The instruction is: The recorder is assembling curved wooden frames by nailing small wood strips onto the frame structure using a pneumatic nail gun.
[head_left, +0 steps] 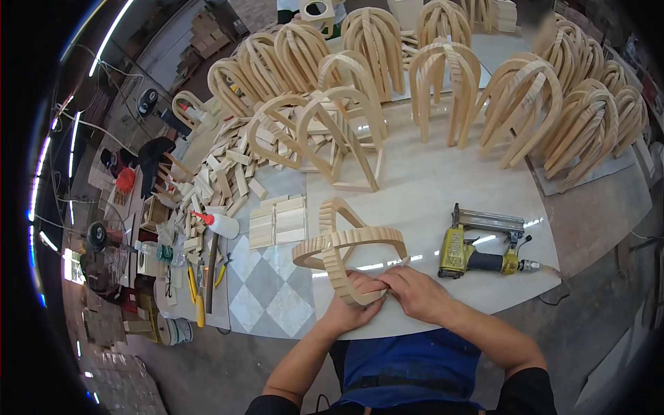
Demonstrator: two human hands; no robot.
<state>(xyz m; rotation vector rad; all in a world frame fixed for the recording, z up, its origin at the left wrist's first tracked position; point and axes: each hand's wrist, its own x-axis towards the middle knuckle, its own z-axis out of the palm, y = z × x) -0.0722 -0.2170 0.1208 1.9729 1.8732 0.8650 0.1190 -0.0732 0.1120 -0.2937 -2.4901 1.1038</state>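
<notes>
A pale wooden frame of crossed curved strips (332, 242) lies tilted on its side at the table's near edge. My left hand (354, 304) is closed round the lower end of one of its curved legs. Close beside it, my right hand (418, 294) has its fingers pinched together at that leg's end, near my left fingertips. Whatever sits between those right fingers is mostly hidden and too small to name. To the right of my hands rests a yellow-green nail gun (453, 252) with a black grip and an air hose.
Several finished-looking arched frames (449, 76) stand along the far side. Loose wooden blocks (221, 169) are heaped at left, near flat slats (278, 221) and a white glue bottle (223, 225) with a red tip. Pliers (223, 271) and a yellow-handled tool (200, 308) lie by the left edge.
</notes>
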